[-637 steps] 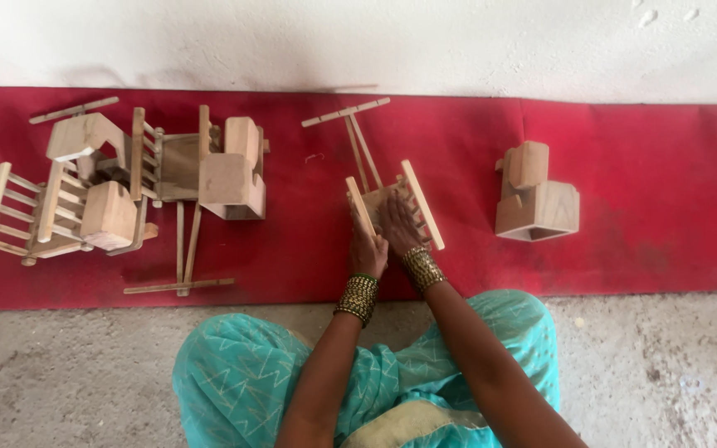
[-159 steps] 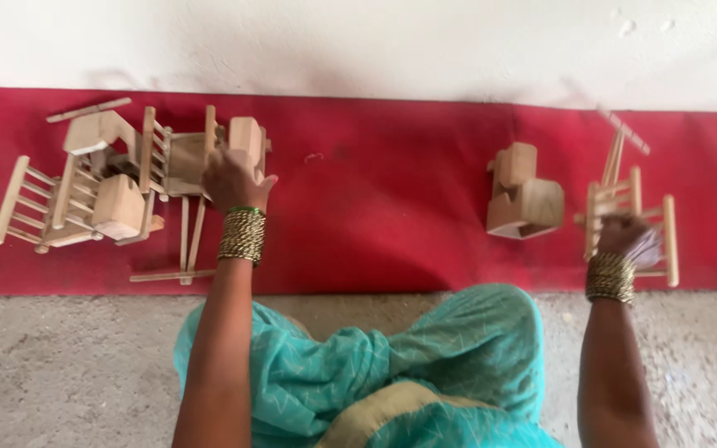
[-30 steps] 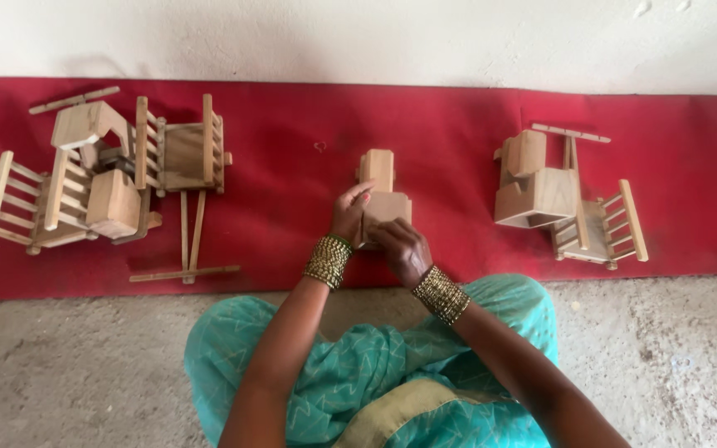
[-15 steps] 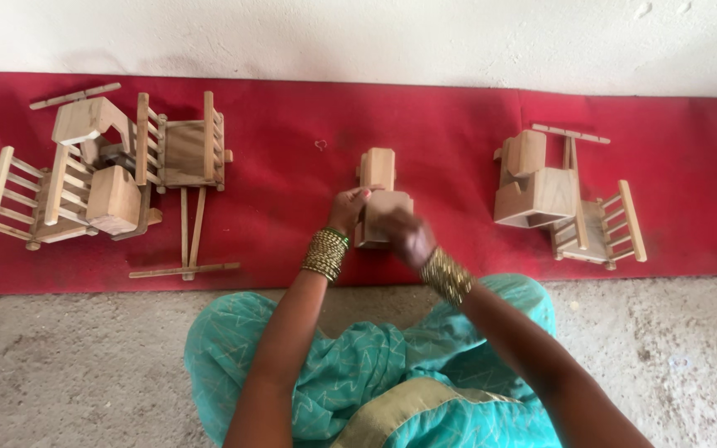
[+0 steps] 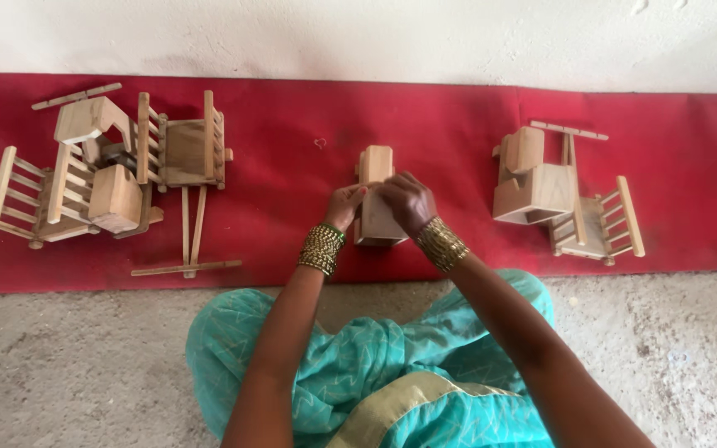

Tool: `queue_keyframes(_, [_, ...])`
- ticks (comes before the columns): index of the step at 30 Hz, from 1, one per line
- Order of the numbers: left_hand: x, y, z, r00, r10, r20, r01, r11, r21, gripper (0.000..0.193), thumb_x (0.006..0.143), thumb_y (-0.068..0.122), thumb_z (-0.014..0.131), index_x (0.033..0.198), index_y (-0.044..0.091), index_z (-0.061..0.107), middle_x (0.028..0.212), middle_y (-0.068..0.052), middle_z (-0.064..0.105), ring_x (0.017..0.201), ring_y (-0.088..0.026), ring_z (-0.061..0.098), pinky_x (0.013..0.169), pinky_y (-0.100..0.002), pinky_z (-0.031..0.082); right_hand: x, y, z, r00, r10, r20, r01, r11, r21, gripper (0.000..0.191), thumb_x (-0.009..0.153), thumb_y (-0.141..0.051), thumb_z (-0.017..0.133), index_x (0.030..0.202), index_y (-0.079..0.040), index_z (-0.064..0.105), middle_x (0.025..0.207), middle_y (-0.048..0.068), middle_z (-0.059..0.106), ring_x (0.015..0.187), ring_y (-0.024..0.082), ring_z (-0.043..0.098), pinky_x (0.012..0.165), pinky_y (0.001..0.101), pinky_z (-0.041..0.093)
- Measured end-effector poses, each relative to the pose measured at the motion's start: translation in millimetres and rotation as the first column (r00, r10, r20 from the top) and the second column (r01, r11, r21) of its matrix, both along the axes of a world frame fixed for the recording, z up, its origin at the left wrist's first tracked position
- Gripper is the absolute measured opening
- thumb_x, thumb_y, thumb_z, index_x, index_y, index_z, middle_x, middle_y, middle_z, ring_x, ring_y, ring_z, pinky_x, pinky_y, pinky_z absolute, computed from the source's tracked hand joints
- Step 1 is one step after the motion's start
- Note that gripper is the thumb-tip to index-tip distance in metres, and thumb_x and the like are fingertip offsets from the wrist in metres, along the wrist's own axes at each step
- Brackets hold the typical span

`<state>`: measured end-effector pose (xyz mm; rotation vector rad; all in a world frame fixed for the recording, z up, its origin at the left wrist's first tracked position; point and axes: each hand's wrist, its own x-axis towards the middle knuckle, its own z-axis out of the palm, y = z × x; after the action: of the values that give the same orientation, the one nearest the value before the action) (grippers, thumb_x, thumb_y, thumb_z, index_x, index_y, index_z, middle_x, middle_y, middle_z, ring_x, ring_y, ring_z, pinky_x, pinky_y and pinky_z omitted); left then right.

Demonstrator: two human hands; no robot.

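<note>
A small wooden block toy body (image 5: 374, 166) stands on the red cloth (image 5: 292, 166) straight in front of me. My left hand (image 5: 344, 204) grips its left side with the fingertips. Over its top and right side my right hand (image 5: 407, 202) is closed. Both wrists carry gold bangles. The lower part of the wooden piece is hidden under my hands.
At the left lies a pile of wooden cart parts (image 5: 85, 178) with a slatted cart and long shaft (image 5: 186, 166). At the right a second block body (image 5: 533, 178) stands beside a slatted cart (image 5: 595, 224). Behind runs a white wall; bare concrete floor lies nearer me.
Compared with a second ago, both hands have closed more tightly around the wooden piece and my right hand has slid up over its top. The piece stays in the same spot.
</note>
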<state>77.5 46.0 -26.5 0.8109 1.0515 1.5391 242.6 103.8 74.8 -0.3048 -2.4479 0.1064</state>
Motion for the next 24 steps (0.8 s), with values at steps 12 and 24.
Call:
queue_keyframes(12, [0, -2, 3, 0.985, 0.021, -0.169, -0.036, 0.996, -0.083, 0.051, 0.093, 0.049, 0.063, 0.117, 0.006, 0.076, 0.098, -0.011, 0.078, 0.076, -0.014, 0.07, 0.067, -0.028, 0.063, 19, -5, 29, 0.999, -0.052, -0.002, 0.052, 0.996, -0.075, 0.01, 0.085, -0.008, 0.068, 0.093, -0.013, 0.071, 0.1, 0.004, 0.075, 0.091, 0.019, 0.07, 0.073, 0.0333, 0.063])
queue_keyframes(24, [-2, -3, 2, 1.0, -0.031, 0.004, 0.031, 0.996, -0.085, 0.041, 0.094, 0.039, 0.067, 0.115, 0.005, 0.075, 0.097, -0.011, 0.077, 0.078, -0.012, 0.072, 0.071, -0.028, 0.064, 19, 2, -7, 1.0, -0.024, 0.0, 0.024, 0.997, -0.078, 0.01, 0.09, -0.007, 0.07, 0.098, -0.013, 0.072, 0.091, 0.006, 0.075, 0.082, 0.019, 0.071, 0.06, 0.0323, 0.063])
